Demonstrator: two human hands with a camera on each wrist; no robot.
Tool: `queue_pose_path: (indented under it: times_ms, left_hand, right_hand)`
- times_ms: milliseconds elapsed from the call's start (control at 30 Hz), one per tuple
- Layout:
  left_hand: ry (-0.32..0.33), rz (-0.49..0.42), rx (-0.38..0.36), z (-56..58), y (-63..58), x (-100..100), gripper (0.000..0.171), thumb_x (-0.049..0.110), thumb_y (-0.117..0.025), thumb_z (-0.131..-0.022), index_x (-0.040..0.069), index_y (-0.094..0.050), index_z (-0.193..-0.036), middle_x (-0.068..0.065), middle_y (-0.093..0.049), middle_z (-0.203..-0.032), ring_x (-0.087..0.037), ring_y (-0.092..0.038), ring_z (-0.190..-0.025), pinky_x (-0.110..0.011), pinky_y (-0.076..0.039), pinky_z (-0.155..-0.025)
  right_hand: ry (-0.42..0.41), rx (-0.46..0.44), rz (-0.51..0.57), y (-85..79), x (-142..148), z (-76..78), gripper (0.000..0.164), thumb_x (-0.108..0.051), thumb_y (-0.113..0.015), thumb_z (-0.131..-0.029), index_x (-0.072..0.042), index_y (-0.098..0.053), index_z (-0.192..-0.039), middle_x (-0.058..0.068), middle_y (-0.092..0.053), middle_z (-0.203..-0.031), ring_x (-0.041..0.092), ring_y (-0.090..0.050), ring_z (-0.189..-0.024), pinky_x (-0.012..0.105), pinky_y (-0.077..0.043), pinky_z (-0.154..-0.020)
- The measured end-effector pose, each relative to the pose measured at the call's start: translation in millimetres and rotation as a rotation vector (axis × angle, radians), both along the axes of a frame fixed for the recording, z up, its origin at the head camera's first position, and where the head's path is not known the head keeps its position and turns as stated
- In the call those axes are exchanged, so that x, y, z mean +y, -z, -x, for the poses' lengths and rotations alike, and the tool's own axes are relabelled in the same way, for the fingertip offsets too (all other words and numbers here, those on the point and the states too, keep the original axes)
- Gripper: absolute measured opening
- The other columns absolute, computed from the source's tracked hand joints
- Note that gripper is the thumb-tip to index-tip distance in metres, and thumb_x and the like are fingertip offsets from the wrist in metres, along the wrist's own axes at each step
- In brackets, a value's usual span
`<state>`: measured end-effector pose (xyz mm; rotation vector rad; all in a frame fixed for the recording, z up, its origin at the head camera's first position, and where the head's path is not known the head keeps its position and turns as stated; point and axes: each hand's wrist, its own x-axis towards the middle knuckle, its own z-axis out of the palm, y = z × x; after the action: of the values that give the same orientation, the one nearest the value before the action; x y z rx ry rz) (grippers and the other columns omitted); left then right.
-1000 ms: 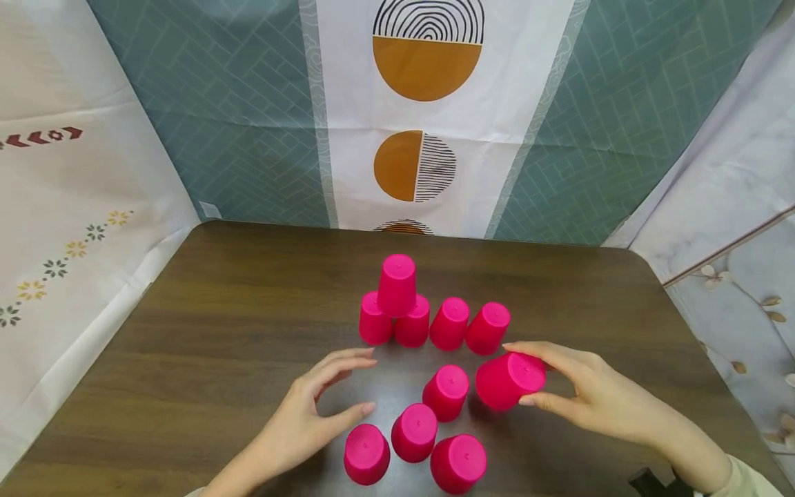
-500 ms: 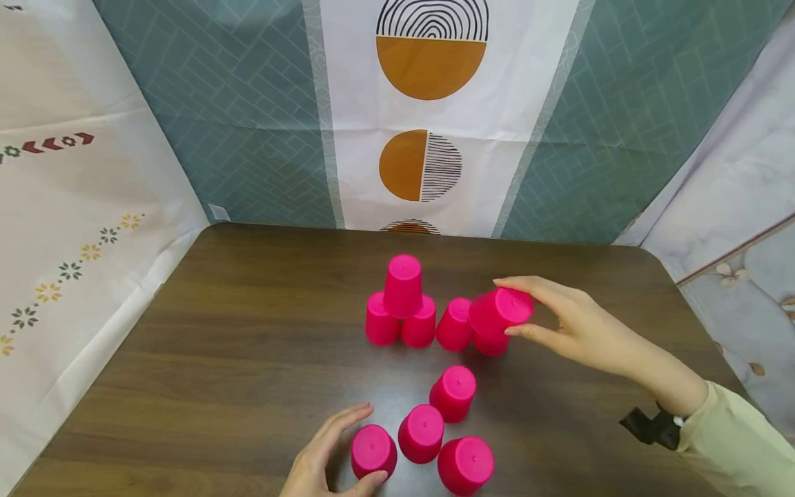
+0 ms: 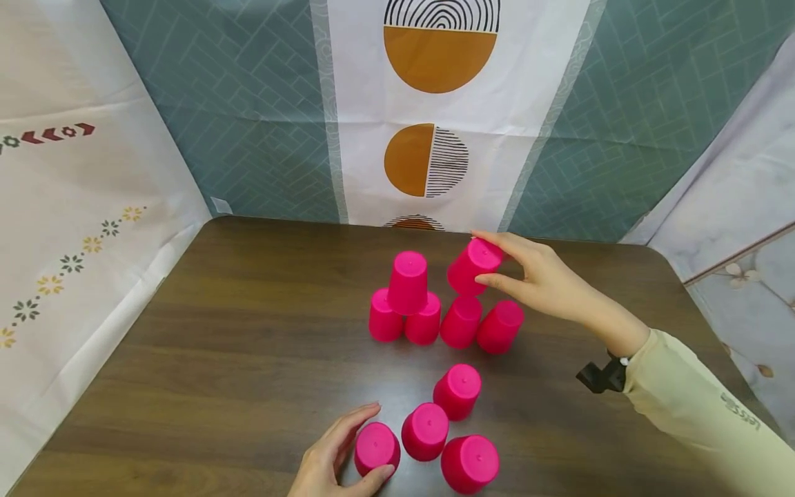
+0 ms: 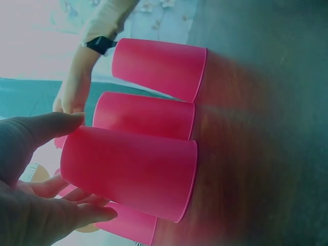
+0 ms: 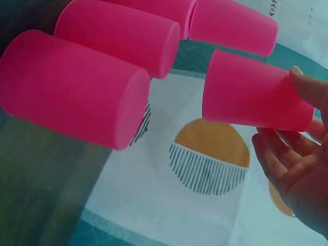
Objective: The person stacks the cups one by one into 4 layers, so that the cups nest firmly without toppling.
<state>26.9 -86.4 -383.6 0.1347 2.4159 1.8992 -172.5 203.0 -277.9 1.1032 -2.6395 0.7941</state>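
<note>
My right hand grips a tilted pink cup by its closed end, just above two upside-down cups in the back row. In the right wrist view the fingers wrap that cup. To the left stands a small pyramid of three cups. My left hand curls round the nearest-left cup on the table; the left wrist view shows thumb and fingers on either side of it. Three more upside-down cups stand beside it.
The dark wooden table is walled in by patterned cloth: teal and white behind, white on the left and right. A black strap sits on the right wrist.
My right hand lifted its cup from the near group and carried it back and up over the back row. My left hand moved onto the nearest-left cup and closed around it.
</note>
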Motion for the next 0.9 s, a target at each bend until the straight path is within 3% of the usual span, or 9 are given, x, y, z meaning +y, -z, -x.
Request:
queue_pose_path:
  times_ms: [133, 300, 500, 667, 900]
  left_hand:
    - [0.055, -0.007, 0.044, 2.5, 3.4, -3, 0.059, 0.018, -0.083, -0.07, 0.02, -0.057, -0.123, -0.005, -0.058, -0.121, -0.009, -0.059, -0.103, -0.017, -0.047, -0.088]
    - [0.109, -0.032, 0.086, 4.8, 9.4, -6, 0.059, 0.014, -0.082, -0.07, 0.006, -0.056, -0.122, -0.011, -0.058, -0.114, -0.007, -0.06, -0.094, -0.018, -0.05, -0.084]
    - [0.106, -0.035, 0.056, 5.5, 10.5, -6, 0.053, 0.018, -0.082, -0.071, 0.005, -0.058, -0.116, -0.007, -0.058, -0.11, -0.006, -0.06, -0.092, -0.019, -0.051, -0.082]
    - [0.114, -0.004, 0.118, 5.7, 14.7, -7, 0.049, 0.019, -0.081, -0.072, 0.008, -0.059, -0.115, 0.0, -0.058, -0.108, -0.005, -0.06, -0.088, -0.02, -0.053, -0.077]
    - [0.137, -0.049, 0.154, 5.8, 19.3, -9, 0.049, 0.017, -0.079, -0.075, 0.007, -0.058, -0.118, -0.001, -0.06, -0.107, -0.006, -0.062, -0.087, -0.02, -0.053, -0.077]
  right_hand:
    - [0.032, -0.101, 0.011, 7.3, -5, 7.1, 0.069, -0.014, -0.076, -0.078, -0.013, -0.044, -0.139, 0.006, -0.055, -0.13, 0.024, -0.054, -0.115, 0.045, -0.046, -0.093]
    - [0.052, -0.193, 0.026, 14.2, -13, 8.1, 0.067, -0.018, -0.076, -0.079, -0.017, -0.045, -0.138, 0.001, -0.057, -0.125, 0.016, -0.058, -0.102, 0.04, -0.049, -0.087]
    - [0.045, -0.179, 0.039, 20.1, -18, 8.2, 0.066, -0.017, -0.077, -0.077, -0.014, -0.047, -0.136, 0.0, -0.061, -0.118, 0.015, -0.059, -0.097, 0.037, -0.051, -0.084]
    - [0.036, -0.167, 0.032, 24.3, -21, 6.1, 0.066, -0.019, -0.077, -0.077, -0.014, -0.048, -0.136, 0.0, -0.06, -0.119, 0.014, -0.059, -0.097, 0.035, -0.052, -0.082]
    - [0.028, -0.15, 0.039, 28.2, -25, 4.4, 0.066, -0.022, -0.078, -0.076, -0.013, -0.048, -0.135, 0.001, -0.058, -0.123, 0.014, -0.058, -0.101, 0.036, -0.051, -0.084]
